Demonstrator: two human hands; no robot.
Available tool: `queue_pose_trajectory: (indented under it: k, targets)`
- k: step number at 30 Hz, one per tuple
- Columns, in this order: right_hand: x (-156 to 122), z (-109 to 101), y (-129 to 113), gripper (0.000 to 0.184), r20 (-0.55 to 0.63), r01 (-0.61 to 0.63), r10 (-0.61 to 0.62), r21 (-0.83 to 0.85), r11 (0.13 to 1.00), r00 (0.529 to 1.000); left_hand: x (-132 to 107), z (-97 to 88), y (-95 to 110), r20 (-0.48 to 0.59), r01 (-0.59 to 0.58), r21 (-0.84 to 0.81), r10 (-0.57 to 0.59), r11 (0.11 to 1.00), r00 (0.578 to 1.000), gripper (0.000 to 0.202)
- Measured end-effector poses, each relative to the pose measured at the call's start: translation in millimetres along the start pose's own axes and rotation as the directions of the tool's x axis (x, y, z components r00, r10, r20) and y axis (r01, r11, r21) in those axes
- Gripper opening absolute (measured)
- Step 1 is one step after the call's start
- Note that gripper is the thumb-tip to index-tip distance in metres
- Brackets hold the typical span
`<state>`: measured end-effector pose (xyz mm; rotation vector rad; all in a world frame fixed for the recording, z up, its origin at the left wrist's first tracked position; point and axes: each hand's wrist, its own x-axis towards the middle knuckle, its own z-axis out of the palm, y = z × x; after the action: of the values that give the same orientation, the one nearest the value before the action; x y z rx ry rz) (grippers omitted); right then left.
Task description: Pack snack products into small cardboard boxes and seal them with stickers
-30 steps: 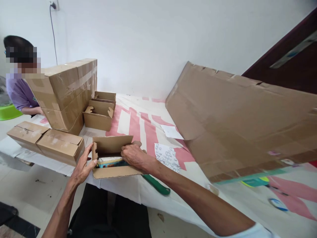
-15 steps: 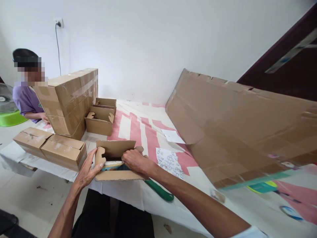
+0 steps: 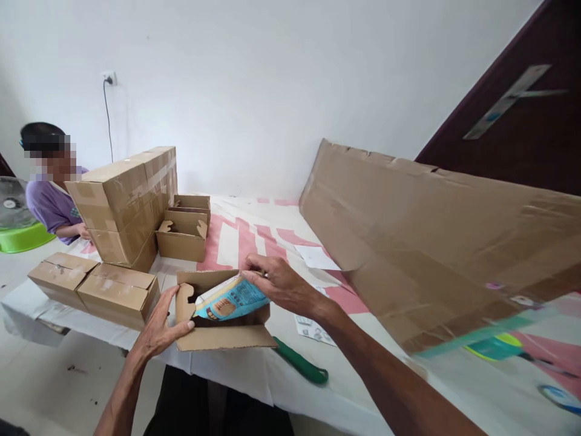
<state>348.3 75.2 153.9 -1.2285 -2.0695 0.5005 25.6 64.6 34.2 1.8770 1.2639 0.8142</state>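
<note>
An open cardboard box [image 3: 224, 338] stands at the table's front edge. My left hand [image 3: 162, 321] grips its left end, thumb on the inner side and fingers along the outside. With my right hand [image 3: 272, 280] I pinch the upper right corner of a blue and white snack packet [image 3: 233, 298]. The packet is tilted, its right end raised to the box rim and its lower left end still inside the box. A picture of round biscuits shows on its front. Part of the box's inside is hidden behind the packet.
Two closed cartons [image 3: 115, 289] lie left of the box, before a stack of taped cartons [image 3: 129, 200]. Two open boxes [image 3: 184, 239] stand behind. A green handle [image 3: 302, 362], papers [image 3: 316, 257] and a large cardboard sheet [image 3: 436, 242] are rightward. A person [image 3: 52, 203] sits at far left.
My right hand has risen out of the box, lifting the packet's right end into view. My left hand stays on the box. The whole view has shifted slightly.
</note>
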Motion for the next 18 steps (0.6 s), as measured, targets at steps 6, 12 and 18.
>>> queue_pose_trajectory:
  k: [6,12,18]
  targets:
    - [11.4,-17.7,1.8,0.027,-0.207,-0.050,0.100,0.232,0.971,0.973,2.8,-9.3,-1.0,0.014,0.003,0.087,-0.005,0.996,1.000,0.088]
    - [24.2,-11.4,8.1,0.035,-0.270,-0.058,0.190,0.429,0.901,0.944,9.6,-17.1,15.2,-0.156,-0.141,0.033,0.145,0.989,0.977,0.073]
    - [31.5,10.3,10.9,0.043,-0.217,-0.103,0.282,0.593,0.798,0.935,24.7,-18.9,41.5,-0.160,-0.184,-0.188,0.155,0.965,0.975,0.081]
